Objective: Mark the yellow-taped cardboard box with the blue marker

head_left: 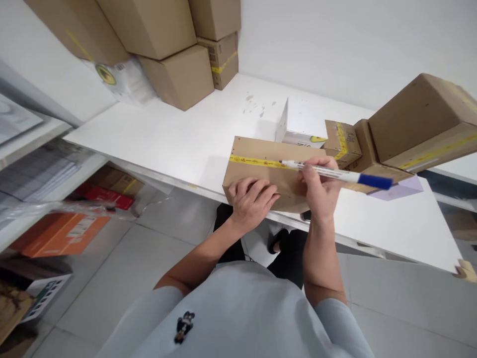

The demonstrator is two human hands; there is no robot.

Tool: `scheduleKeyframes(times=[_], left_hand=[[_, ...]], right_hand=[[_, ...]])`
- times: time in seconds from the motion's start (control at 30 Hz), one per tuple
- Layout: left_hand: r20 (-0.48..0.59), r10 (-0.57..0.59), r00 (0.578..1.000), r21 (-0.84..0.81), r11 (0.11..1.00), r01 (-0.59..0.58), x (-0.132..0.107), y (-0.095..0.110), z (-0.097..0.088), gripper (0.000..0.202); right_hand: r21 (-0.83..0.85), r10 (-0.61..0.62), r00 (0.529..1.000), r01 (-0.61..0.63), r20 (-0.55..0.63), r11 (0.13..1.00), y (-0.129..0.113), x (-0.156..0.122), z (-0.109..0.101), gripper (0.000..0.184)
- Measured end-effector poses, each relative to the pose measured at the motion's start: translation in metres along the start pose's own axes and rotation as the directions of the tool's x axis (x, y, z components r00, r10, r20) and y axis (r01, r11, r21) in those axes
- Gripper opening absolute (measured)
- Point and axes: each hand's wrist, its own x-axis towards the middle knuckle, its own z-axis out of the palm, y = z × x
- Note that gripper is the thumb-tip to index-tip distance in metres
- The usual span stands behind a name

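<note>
A flat cardboard box (261, 171) sealed with yellow tape lies at the near edge of the white table (179, 134). My left hand (251, 201) rests on the box's near side with its fingers curled, pressing it down. My right hand (320, 186) is closed around a white marker (335, 174) with a blue cap end; the marker's tip touches the yellow tape on top of the box.
Stacked cardboard boxes (179, 54) stand at the table's far left corner. More boxes (410, 129) and a small white carton (298, 124) crowd the right side. Shelves with an orange box (59, 233) and a red box (104, 196) are on my left. Grey tiled floor lies below.
</note>
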Motion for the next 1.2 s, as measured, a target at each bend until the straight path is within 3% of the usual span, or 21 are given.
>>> scheduleKeyframes(times=[0.13, 0.33, 0.5, 0.67, 0.87, 1.07, 1.2], left_hand=[[0.014, -0.013, 1.000, -0.027, 1.000, 0.013, -0.001, -0.001, 0.002, 0.009], [-0.049, 0.015, 0.999, 0.002, 1.000, -0.015, 0.000, -0.002, 0.005, 0.013], [0.028, -0.020, 0.999, 0.006, 1.000, 0.020, -0.004, -0.003, 0.007, 0.013], [-0.010, 0.015, 1.000, 0.052, 0.999, -0.015, -0.005, -0.004, 0.008, 0.014], [0.085, -0.043, 0.995, 0.015, 0.999, 0.042, -0.009, -0.005, 0.008, 0.016], [-0.003, -0.002, 1.000, 0.011, 1.000, 0.002, -0.005, -0.004, 0.008, 0.014], [0.016, 0.001, 1.000, 0.045, 0.999, -0.002, -0.005, -0.004, 0.008, 0.015]], right_hand=[[-0.052, -0.010, 0.999, 0.012, 0.035, 0.999, 0.005, -0.004, -0.004, 0.028], [-0.106, -0.045, 0.994, 0.055, 0.097, 0.993, 0.007, -0.005, -0.005, 0.029], [-0.202, -0.104, 0.992, 0.117, 0.075, 0.972, 0.005, -0.005, -0.003, 0.032], [-0.188, -0.114, 0.988, 0.132, 0.104, 0.973, 0.003, -0.004, 0.000, 0.030], [-0.201, -0.112, 0.987, 0.134, 0.116, 0.970, 0.002, -0.003, 0.001, 0.026], [-0.209, -0.135, 0.981, 0.162, 0.136, 0.964, -0.004, -0.003, 0.001, 0.022], [-0.220, -0.122, 0.984, 0.148, 0.128, 0.964, -0.004, -0.003, 0.001, 0.025]])
